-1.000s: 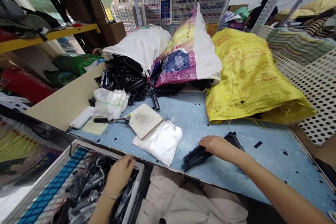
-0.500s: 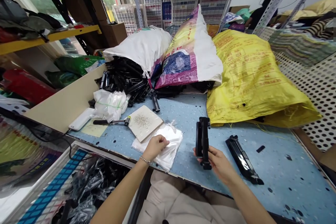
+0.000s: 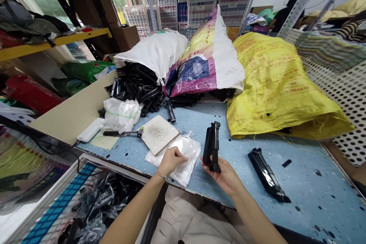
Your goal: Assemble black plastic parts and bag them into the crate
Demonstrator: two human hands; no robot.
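A blue speckled workbench (image 3: 297, 194) spreads across the view, with a yellow woven sack (image 3: 274, 87) at one o'clock and a heap of black plastic brackets (image 3: 137, 87) at eleven. The right hand (image 3: 223, 177) cradles an upright black bracket (image 3: 212, 146), fingers curled loosely under its foot. At that bracket's nine o'clock, the left hand (image 3: 171, 161) rests on a white plastic bag (image 3: 190, 156), fingers pressed together; any pinch cannot be told. A loose bracket (image 3: 267, 175) lies at the right hand's three o'clock.

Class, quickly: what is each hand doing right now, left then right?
Left hand: closed on a white plastic bag.
Right hand: holding a black plastic bracket upright.
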